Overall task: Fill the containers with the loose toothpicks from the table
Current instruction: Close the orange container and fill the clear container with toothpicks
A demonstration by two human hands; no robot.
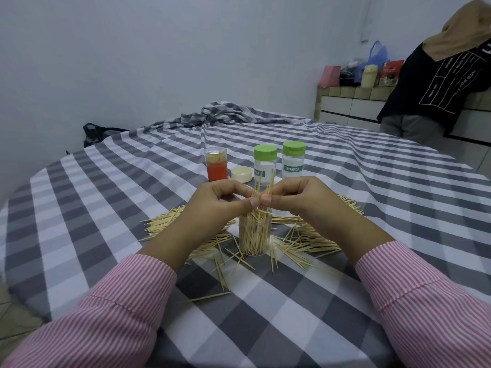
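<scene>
A clear open container (254,236) stands upright at the table's middle, crowded with toothpicks. Above its mouth, my left hand (220,199) and my right hand (289,196) together pinch a bundle of toothpicks (261,187) that stands upright, its lower ends reaching into the container. Loose toothpicks (300,243) lie scattered around the container on both sides. Behind stand an orange container (216,164) full of toothpicks, its cream lid (241,173) beside it, and two clear green-capped containers (264,163) (293,159).
A grey-and-white checked cloth (132,208) covers the round table, bunched up at the far edge. A person (430,88) stands at the back right beside a tiled counter with bags and bottles. A dark bag (93,131) lies past the table's far left edge.
</scene>
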